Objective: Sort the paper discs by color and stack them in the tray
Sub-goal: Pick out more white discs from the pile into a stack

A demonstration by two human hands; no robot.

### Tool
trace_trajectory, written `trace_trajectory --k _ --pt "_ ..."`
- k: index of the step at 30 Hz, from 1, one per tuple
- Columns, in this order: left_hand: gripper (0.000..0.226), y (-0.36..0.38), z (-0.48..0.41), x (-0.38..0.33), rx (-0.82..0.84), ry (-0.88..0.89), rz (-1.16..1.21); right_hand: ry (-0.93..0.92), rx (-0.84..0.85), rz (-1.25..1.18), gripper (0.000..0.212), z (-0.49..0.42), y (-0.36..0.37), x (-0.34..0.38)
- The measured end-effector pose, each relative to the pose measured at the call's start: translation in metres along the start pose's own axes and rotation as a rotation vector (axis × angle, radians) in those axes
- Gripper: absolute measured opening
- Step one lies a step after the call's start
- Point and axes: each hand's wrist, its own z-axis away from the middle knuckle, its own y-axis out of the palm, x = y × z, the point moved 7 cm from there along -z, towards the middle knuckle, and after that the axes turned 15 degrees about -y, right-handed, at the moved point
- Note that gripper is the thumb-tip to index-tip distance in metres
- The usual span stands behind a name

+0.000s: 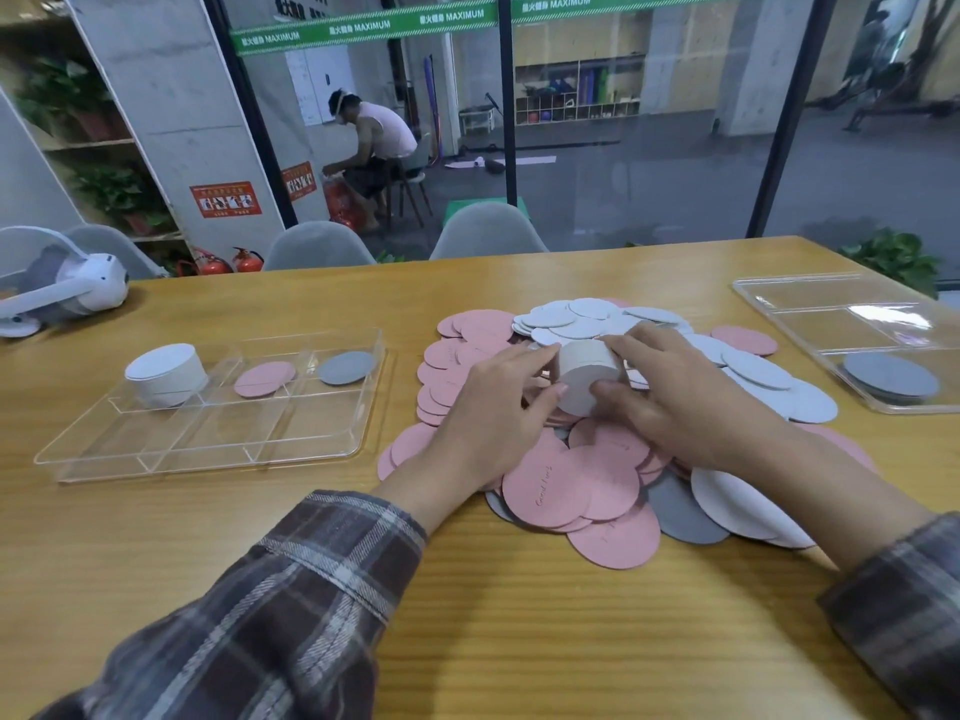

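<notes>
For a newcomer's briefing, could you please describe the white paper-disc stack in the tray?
Find the clear plastic divided tray on the left of the wooden table. In its back-left compartment stands a tall stack of white paper discs; the pink disc and grey disc beside it lie flat.

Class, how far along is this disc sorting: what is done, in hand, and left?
Done: the tray holds a tall white stack, one pink disc and one grey disc, each in its own compartment. In hand: the left hand and right hand grip a second white bundle over the pile. Left: most pink, white and grey discs lie loose there.
</notes>
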Motion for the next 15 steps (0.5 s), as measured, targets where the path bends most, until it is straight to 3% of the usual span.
trace_trajectory --k 5,10,15 --pt "0.028 -0.009 -0.003 0.003 0.05 -0.062 0.148 0.004 -0.048 -0.113 0.044 0.0 -0.011 -0.001" --pt "0.023 -0.031 -0.006 0.018 0.115 -0.233 0.262 0.023 -0.092 -0.26 0.022 -0.015 -0.015 0.008" --pt "0.021 -0.072 -0.005 0.044 0.134 -0.272 0.234 0.01 -0.016 -0.334 0.02 -0.046 0.002 0.032"
